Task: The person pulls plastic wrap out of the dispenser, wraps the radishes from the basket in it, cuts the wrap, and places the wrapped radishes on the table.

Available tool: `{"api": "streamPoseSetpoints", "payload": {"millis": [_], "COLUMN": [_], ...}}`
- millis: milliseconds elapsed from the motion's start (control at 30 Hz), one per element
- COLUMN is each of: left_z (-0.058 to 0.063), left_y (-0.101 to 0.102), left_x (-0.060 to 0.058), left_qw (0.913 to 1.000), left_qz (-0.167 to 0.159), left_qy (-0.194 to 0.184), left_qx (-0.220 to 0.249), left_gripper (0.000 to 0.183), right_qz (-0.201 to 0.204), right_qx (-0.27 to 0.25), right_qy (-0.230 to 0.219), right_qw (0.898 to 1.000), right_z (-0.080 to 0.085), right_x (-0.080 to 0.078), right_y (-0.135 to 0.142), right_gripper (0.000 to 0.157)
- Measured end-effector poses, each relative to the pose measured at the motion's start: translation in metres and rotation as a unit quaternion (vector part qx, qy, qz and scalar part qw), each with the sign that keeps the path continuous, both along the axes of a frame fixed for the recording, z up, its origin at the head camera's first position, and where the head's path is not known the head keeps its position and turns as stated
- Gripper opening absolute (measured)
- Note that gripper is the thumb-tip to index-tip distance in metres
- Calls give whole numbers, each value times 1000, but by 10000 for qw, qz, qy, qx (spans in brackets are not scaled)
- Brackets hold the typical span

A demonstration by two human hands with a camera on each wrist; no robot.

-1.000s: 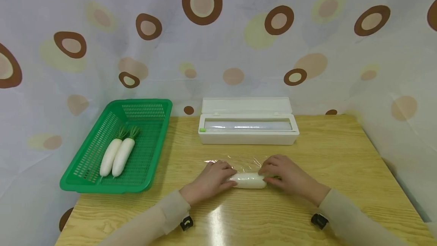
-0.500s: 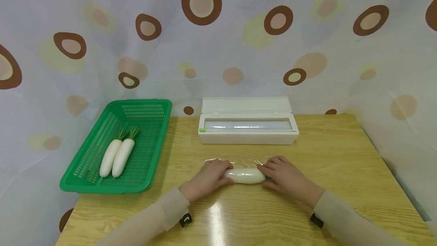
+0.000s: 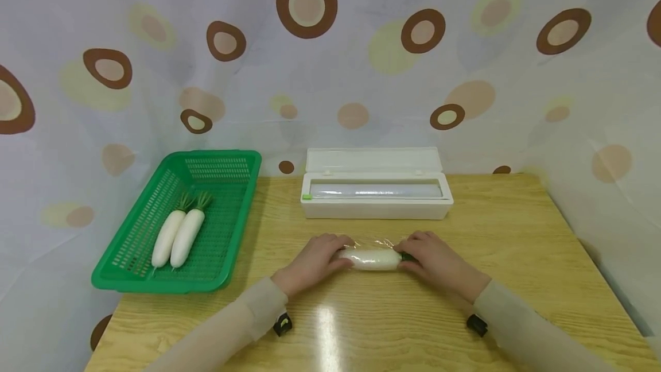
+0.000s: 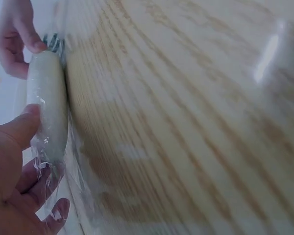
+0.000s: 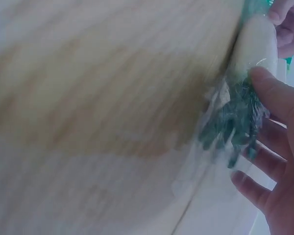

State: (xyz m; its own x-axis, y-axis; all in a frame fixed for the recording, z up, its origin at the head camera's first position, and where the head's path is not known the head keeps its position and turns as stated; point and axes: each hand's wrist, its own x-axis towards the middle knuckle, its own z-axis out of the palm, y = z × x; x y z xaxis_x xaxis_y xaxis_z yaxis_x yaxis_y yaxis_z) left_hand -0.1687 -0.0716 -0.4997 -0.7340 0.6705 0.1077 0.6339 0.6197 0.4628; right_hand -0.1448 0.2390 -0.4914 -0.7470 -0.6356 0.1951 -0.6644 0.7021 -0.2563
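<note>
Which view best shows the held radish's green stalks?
The right wrist view: the green stalks appear close up, in clear film. The left wrist view shows a tuft beyond the radish; the head view, a green sliver by the right hand.

Left arm (image 3: 222,326): slants inward from the lower left, in a light sleeve ending before the bare wrist (image 3: 286,283)
Left hand (image 3: 316,262): gripping, thumb (image 4: 25,126) set opposite the fingers
Right arm (image 3: 532,329): slants inward from the lower right, likewise sleeved
Right hand (image 3: 439,260): gripping, thumb (image 5: 272,92) opposite spread fingers (image 5: 252,190), which seem lightly bent, though that wrist view is blurred
Both hands: facing each other, near but apart
</note>
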Motion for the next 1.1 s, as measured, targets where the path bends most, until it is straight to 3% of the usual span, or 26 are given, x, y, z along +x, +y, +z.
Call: {"api": "streamPoseSetpoints", "payload": {"millis": [233, 500, 567, 700, 833, 967, 1100], "left_z": [1, 1, 2, 4, 3, 3, 1], "left_y": [1, 1, 0, 0, 1, 2, 0], "left_x": [-7, -14, -14, -16, -19, -19, -21], "left_qw": [9997, 9991, 9989, 9988, 9969, 9912, 9911], "left_qz": [-62, -33, -3, -3, 122, 416, 470], "left_qy": [-128, -422, -473, -487, -749, -1053, -1019], "left_qx": [182, 53, -6, -92, 211, 687, 710], "left_gripper": [27, 36, 38, 40, 41, 35, 37], "right_qz": [85, -91, -96, -118, -172, -173, -130], "right_qx": [366, 470, 468, 326, 255, 365, 597], "right_qy": [245, 388, 376, 225, 86, 128, 363], "right_qw": [9990, 9981, 9982, 9991, 9995, 9991, 9975], "right_z": [-2, 0, 1, 3, 4, 4, 1], "right_x": [-4, -7, -8, -10, -12, -13, -15], "right_y": [1, -6, -7, -9, -7, -5, -5], "right_gripper": [44, 43, 49, 43, 34, 44, 50]}}
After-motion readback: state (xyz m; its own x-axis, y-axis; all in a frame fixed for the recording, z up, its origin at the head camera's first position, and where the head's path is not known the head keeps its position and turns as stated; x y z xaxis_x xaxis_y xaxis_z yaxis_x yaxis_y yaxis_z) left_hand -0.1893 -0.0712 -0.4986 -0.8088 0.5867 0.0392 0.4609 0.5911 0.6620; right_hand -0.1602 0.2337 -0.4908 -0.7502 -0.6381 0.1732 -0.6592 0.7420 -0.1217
